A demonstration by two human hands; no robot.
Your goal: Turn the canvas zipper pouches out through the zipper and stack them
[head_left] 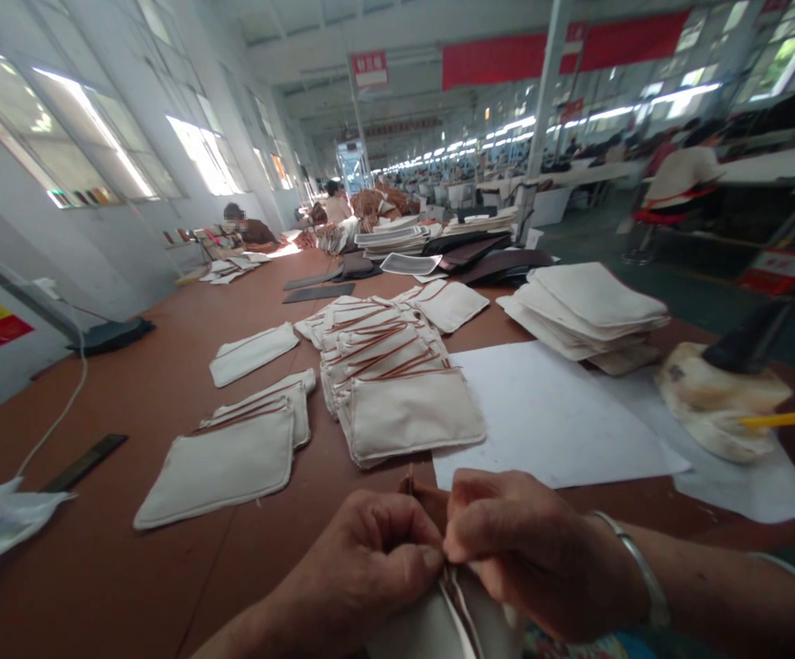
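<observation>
My left hand (376, 554) and my right hand (534, 549) meet at the bottom centre, with thumbs and fingers pinched close together. Between them they grip a cream sewn pouch-like piece (414, 627) along its brown-lined slit. A brown flap (430, 497) of it sticks up behind the fingertips. The exact pinch point is hidden by the fingers. A bangle circles my right wrist. Just beyond my hands lies a fanned pile of similar cream pieces (414, 412) with brown edges. To its left sits a smaller overlapping stack (225, 462).
White paper sheets (548, 430) lie to the right, under a cream stack (596, 297). A stained container (719, 403) with a black top and a yellow stick stands at far right. A dark flat bar (85, 462) lies left. People sit farther back.
</observation>
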